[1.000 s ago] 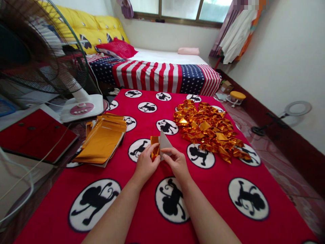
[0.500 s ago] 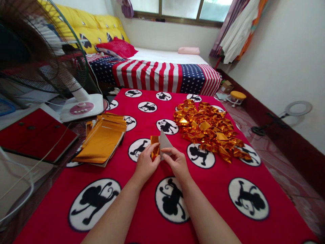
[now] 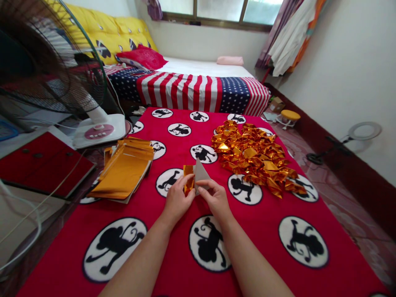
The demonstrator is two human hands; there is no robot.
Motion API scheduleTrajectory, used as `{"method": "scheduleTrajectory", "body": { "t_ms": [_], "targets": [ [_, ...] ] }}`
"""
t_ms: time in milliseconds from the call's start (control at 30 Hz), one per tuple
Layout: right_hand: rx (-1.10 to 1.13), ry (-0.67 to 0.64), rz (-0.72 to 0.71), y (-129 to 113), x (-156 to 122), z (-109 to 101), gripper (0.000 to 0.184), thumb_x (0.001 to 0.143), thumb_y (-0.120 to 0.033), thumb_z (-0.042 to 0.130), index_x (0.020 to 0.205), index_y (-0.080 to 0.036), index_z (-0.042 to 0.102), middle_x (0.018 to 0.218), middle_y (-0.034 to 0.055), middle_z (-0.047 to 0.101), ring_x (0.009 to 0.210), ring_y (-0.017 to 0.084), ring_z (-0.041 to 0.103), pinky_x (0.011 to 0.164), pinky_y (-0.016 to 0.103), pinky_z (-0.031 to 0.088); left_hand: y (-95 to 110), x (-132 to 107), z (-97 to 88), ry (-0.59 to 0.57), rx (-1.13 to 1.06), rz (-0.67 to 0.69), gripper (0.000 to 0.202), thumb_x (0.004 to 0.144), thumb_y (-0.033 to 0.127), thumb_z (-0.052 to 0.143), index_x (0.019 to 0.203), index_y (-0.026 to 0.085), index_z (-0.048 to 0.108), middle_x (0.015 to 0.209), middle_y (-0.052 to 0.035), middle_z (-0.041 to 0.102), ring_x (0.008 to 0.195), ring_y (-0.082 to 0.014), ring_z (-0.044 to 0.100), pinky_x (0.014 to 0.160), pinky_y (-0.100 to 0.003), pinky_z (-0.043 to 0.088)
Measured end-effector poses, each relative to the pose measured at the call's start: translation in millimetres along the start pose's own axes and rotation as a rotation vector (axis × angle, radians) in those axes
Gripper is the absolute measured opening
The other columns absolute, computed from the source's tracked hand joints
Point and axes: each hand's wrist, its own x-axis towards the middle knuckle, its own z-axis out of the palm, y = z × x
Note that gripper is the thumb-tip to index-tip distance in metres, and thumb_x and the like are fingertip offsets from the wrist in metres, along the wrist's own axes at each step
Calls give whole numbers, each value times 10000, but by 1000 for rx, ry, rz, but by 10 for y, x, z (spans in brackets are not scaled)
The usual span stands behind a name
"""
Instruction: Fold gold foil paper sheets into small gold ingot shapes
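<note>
Both of my hands pinch one partly folded sheet of gold foil paper [image 3: 196,175] just above the red monkey-print cloth [image 3: 260,231]. My left hand [image 3: 177,201] grips its gold left side, and my right hand [image 3: 215,199] holds the raised grey-white flap. A flat stack of gold foil sheets [image 3: 125,169] lies to the left of my hands. A heap of folded gold pieces [image 3: 253,156] sits to the right and a little farther away.
A white standing fan [image 3: 93,123] with a dark cage stands at the left, beside a red flat box [image 3: 43,163]. A bed with a stars-and-stripes cover [image 3: 192,90] lies beyond the cloth. A ring light [image 3: 361,132] rests on the floor at right.
</note>
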Motion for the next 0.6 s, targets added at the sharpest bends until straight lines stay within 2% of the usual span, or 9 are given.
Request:
{"method": "scheduleTrajectory", "body": {
  "t_ms": [333, 600],
  "targets": [
    [-24, 8, -12, -5, -2, 9, 161, 788, -232, 622, 897, -210, 739, 861, 29, 712, 739, 161, 635, 689, 267, 505, -2, 0, 3, -10, -1, -11, 422, 765, 120, 558, 1181, 182, 600, 1177, -97, 656, 1090, -236, 626, 960, -377, 504],
    [-29, 10, -14, -3, -4, 3, 160, 790, -228, 622, 900, -215, 737, 860, 25, 708, 725, 158, 628, 651, 255, 491, 6, -1, -1, 8, -15, -6, 424, 757, 110, 561, 1170, 192, 610, 1151, -84, 663, 1070, -229, 630, 957, -370, 504]
  ]
}}
